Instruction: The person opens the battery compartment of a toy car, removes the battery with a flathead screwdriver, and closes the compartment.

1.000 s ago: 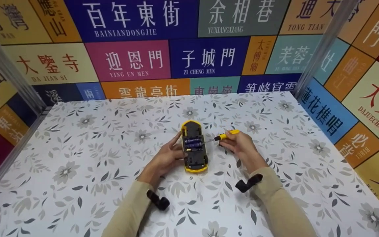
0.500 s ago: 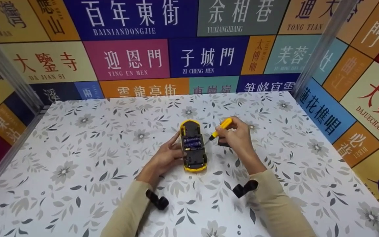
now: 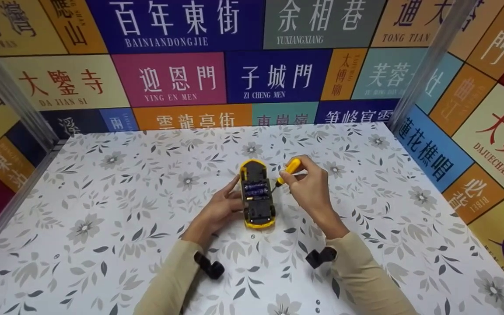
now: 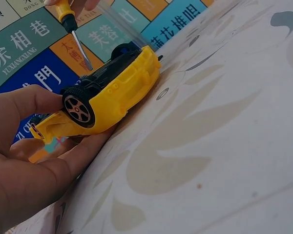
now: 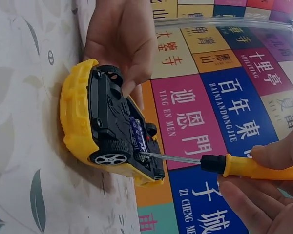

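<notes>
A yellow toy car (image 3: 260, 212) lies upside down, its black underside facing up. Its battery compartment is uncovered, with purple batteries (image 3: 256, 189) inside. My left hand (image 3: 221, 211) grips the car from the left; in the left wrist view the thumb presses near a wheel (image 4: 79, 108) and the fingers reach under the body. My right hand (image 3: 312, 188) holds a screwdriver (image 3: 291, 167) by its yellow handle, the metal shaft slanting down toward the car. In the right wrist view the screwdriver's shaft (image 5: 176, 158) ends at the batteries (image 5: 136, 134), by the compartment's edge.
The tabletop (image 3: 147, 262) has a white cover with grey flowers and leaves. Panels with Chinese lettering (image 3: 274, 76) stand behind and on both sides, joined by clear corner strips (image 3: 422, 65). Black wrist cameras (image 3: 209, 265) sit on both sleeves.
The screwdriver has swung from nearly flat to a steeper slant, handle up. My right hand has risen and then shifted slightly left, toward the car. The left hand and the car stay put.
</notes>
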A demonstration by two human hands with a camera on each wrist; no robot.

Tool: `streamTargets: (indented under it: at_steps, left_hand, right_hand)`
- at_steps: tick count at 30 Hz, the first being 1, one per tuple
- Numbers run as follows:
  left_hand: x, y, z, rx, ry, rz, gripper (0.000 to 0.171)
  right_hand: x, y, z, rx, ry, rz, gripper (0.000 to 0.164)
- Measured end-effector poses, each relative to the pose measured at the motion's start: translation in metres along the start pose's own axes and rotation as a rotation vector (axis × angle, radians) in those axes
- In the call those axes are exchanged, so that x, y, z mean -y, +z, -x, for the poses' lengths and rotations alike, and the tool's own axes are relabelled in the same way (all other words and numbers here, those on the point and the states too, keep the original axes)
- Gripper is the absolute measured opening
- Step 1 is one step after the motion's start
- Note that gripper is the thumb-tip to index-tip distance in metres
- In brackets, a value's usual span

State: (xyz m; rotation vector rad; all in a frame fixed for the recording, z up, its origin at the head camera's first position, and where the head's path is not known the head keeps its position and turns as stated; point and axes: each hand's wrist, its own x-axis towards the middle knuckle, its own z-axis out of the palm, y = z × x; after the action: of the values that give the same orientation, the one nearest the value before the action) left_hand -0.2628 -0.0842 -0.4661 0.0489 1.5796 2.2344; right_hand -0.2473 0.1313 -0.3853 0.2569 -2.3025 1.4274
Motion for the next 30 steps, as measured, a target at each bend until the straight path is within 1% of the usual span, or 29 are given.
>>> streamTargets:
  at_steps: [2,4,10,12,13,14,15,17,20,21,22,23,24,25,26,29,30]
  left_hand:
    - [0.000,0.000,0.001,-0.005,0.000,0.001,0.098]
    - [-0.001,0.000,0.001,-0.006,0.000,0.003,0.098]
    - [-0.004,0.002,0.001,-0.006,0.001,-0.012,0.098]
    - [-0.004,0.002,0.001,-0.011,0.000,-0.019,0.098]
    - [-0.004,0.003,0.001,-0.016,-0.002,-0.022,0.098]
    - [-0.004,0.002,0.001,-0.019,-0.005,-0.024,0.098]
    - [-0.004,0.002,0.001,-0.022,-0.007,-0.027,0.098]
    - [-0.004,0.001,0.001,-0.025,-0.010,-0.030,0.098]
    - [-0.003,-0.001,0.002,-0.036,-0.011,-0.029,0.097]
    - [-0.003,-0.002,0.002,-0.038,-0.012,-0.029,0.097]
    - [-0.002,-0.002,0.001,-0.040,-0.012,-0.025,0.096]
    - [-0.002,-0.003,0.001,-0.041,-0.012,-0.018,0.097]
    - [-0.001,-0.002,0.001,-0.039,-0.011,-0.016,0.096]
    - [-0.001,-0.002,0.001,-0.037,-0.010,-0.014,0.096]
    - [-0.001,-0.002,0.000,-0.034,-0.010,-0.011,0.097]
    - [0.000,0.000,-0.001,-0.027,-0.009,-0.005,0.096]
    - [0.000,0.000,-0.001,-0.026,-0.009,-0.007,0.095]
  right_hand:
    - [-0.002,0.002,0.000,0.003,-0.004,0.018,0.017]
    - [-0.003,0.004,0.000,0.005,-0.026,0.043,0.017]
    - [-0.006,0.015,0.007,-0.033,-0.131,0.127,0.019]
    - [-0.009,0.017,0.008,-0.042,-0.128,0.137,0.019]
    - [-0.011,0.017,0.007,-0.039,-0.101,0.117,0.018]
    - [-0.014,0.016,0.006,-0.030,-0.055,0.080,0.018]
    - [-0.018,0.014,0.003,-0.023,0.010,0.030,0.017]
    - [-0.029,0.009,-0.004,0.004,0.198,-0.108,0.018]
    - [-0.049,0.000,-0.015,0.058,0.536,-0.379,0.023]
    - [-0.056,-0.002,-0.017,0.077,0.635,-0.455,0.026]
    - [-0.062,-0.005,-0.020,0.098,0.720,-0.522,0.029]
    - [-0.067,-0.007,-0.022,0.119,0.786,-0.575,0.031]
    - [-0.071,-0.009,-0.023,0.133,0.825,-0.610,0.030]
    - [-0.073,-0.011,-0.025,0.142,0.844,-0.626,0.028]
    - [-0.074,-0.013,-0.026,0.150,0.841,-0.626,0.025]
    - [-0.069,-0.023,-0.031,0.149,0.787,-0.597,0.014]
    - [-0.067,-0.028,-0.032,0.148,0.766,-0.584,0.013]
